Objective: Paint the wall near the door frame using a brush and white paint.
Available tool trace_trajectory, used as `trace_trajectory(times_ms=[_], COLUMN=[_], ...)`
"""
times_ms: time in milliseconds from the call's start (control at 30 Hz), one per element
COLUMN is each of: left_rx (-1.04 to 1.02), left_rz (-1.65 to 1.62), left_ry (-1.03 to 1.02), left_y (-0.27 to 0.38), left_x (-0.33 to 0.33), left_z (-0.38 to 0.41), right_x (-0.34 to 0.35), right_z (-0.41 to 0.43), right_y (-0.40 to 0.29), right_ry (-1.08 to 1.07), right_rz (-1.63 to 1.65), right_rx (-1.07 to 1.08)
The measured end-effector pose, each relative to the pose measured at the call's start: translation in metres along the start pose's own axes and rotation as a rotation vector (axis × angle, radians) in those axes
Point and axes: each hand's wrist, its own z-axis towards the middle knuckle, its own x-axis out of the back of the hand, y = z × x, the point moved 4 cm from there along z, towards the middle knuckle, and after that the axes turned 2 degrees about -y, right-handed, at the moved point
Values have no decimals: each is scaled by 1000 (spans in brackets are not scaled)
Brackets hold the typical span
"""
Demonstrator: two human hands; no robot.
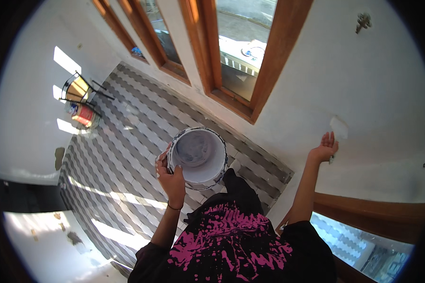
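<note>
My left hand (171,180) grips the near left side of a white plastic bucket (217,161), thumb over the rim and fingers around the outside. Grey-white paste (193,148) lies in the bottom, and dried smears coat the rim. Off to the right, my right hand (324,148) is raised close to the white wall (368,88). It is closed around the handle of what looks like a putty knife (332,158); the handle end shows below the palm. A pale flat shape (339,127) beyond the fingertips could be its blade or a fresh patch on the wall.
Wood-framed windows (230,95) line the wall ahead. On the striped tile floor (127,141), a chair (78,88) and a red-labelled paint bucket (85,116) stand far left. Another wooden frame with glass (361,244) is at lower right. A dark wall fitting (363,22) is at upper right.
</note>
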Motion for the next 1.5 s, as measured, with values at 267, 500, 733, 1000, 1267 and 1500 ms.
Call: trace_trajectory(times_ms=[267,500,733,1000,1267,1500], left_rx=[-164,-190,-429,-612,-670,-642], left_rz=[57,77,338,370,186,89], left_ry=[-283,-540,-819,-976,-1196,-1332], left_y=[13,-9,-14,-46,-47,-45], left_x=[-75,-169,-238,-279,-299,-306], left_z=[31,60,62,60,49,51], right_x=[68,139,114,20,-33,-57], right_z=[-8,-1,-77,-163,-187,-182], right_y=[57,108,28,-53,59,79], right_ry=[173,305,102,-203,-54,15], right_rz=[-140,-219,-390,-402,-888,-1274], right_rx=[-156,-451,-507,-722,-341,-66])
